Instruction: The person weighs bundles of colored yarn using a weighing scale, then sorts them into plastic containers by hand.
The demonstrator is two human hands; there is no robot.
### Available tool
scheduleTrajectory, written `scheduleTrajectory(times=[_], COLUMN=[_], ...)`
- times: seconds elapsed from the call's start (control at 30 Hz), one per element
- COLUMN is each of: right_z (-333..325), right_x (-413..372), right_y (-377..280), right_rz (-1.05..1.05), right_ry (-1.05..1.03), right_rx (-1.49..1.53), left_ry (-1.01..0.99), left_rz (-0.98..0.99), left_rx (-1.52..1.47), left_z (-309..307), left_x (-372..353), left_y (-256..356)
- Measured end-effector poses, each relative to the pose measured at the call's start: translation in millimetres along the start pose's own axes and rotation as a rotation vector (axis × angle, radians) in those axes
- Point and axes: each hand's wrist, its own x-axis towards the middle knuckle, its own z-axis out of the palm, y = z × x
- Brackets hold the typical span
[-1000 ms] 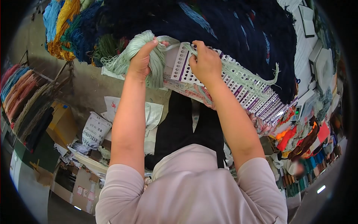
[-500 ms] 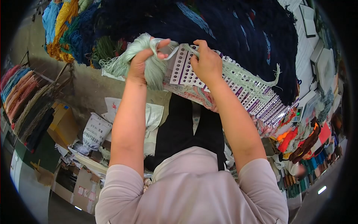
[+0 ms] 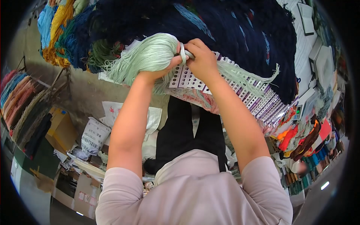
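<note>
Skeins (image 3: 28, 105) hung at our nine o'clock, and at eleven a thick pale green hank (image 3: 150, 52) spilled over our left hand (image 3: 161, 73), whose fingers were closed around its gathered neck. Toward one o'clock, just beside it, our right hand (image 3: 202, 60) pinched the neck's looped strands; at two, we had loose green threads (image 3: 242, 76) lying over punched cards (image 3: 255, 104).

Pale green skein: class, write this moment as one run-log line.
left hand: grips pale green skein | right hand: pinches its gathered end | perforated cards: near hands | navy yarn: beyond
</note>
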Motion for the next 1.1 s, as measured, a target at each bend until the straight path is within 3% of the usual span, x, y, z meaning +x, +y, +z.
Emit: scheduleTrajectory(times=[0.07, 0.13, 0.17, 0.2, 0.23, 0.27, 0.37, 0.47, 0.53, 0.63, 0.7, 0.77, 0.83, 0.87, 0.9, 1.07, 1.1], right_z=[5.2, 5.4, 6.6, 5.9, 2.4, -0.8, -9.6, -16.1, -15.6, -5.7, 0.5, 4.3, 12.4, 11.5, 9.7, 7.4, 0.0], right_x=[0.5, 1.1, -0.9, -2.9, -3.5, -2.5, -0.1, 7.0, 8.0, 6.9, 2.0, 4.6, 3.3, 1.4, -0.8, -5.1, -9.6], right_y=[-2.0, -1.5, 4.4, 8.5, 10.9, 12.3, 16.4, 21.4, 32.1, 37.6, 29.3, 10.1, 3.1, 1.5, -0.8, 11.4, 4.3], right_rz=[0.006, 0.012, 0.063, 0.113, 0.138, 0.132, 0.312, 0.516, 0.511, 0.357, 0.261, 0.288, 0.301, 0.299, 0.286, 0.231, 0.229], right_ry=[-0.005, 0.013, 0.073, 0.132, 0.127, 0.126, 0.095, 0.057, 0.008, -0.033, -0.058, -0.053, -0.012, -0.005, 0.013, -0.029, -0.022], right_rx=[-0.135, -0.145, -0.100, -0.055, -0.021, -0.018, 0.191, 0.842, 0.853, 0.498, 0.071, -0.044, -0.093, -0.092, -0.087, 0.061, 0.119], left_ry=[0.061, 0.200, 0.232, 0.262, 0.398, 0.511, 0.556, 0.586, 0.605, 0.692, 0.788, 0.851, 1.038, 0.938, 0.641, 1.030, 0.969], left_rz=[0.083, -0.038, -0.297, -0.294, -0.518, -0.512, -0.432, -0.488, -0.538, -0.494, -0.349, -0.165, -0.087, 0.021, 0.233, -0.122, -0.196], left_rx=[-0.048, -0.310, -0.551, -0.770, -0.942, -1.103, -1.309, -1.245, -1.162, -1.130, -1.180, -1.131, -0.845, -1.082, -1.129, -0.473, -0.466], left_z=[0.6, -3.9, -13.5, -29.9, -47.4, -60.1, -86.8, -76.8, -74.7, -90.0, -111.9, -138.6, -150.5, -185.7, -193.4, -189.2, -194.7], left_x=[-5.1, -14.0, -21.6, -28.2, -37.5, -47.3, -77.1, -72.2, -70.1, -69.5, -76.1, -79.1, -69.6, -81.5, -78.1, -58.1, -70.2], left_y=[1.4, 3.4, 3.0, -22.4, -22.8, -31.8, -72.7, -62.7, -65.0, -67.5, -57.1, -38.7, 12.1, 4.4, 16.2, 97.7, 105.8])
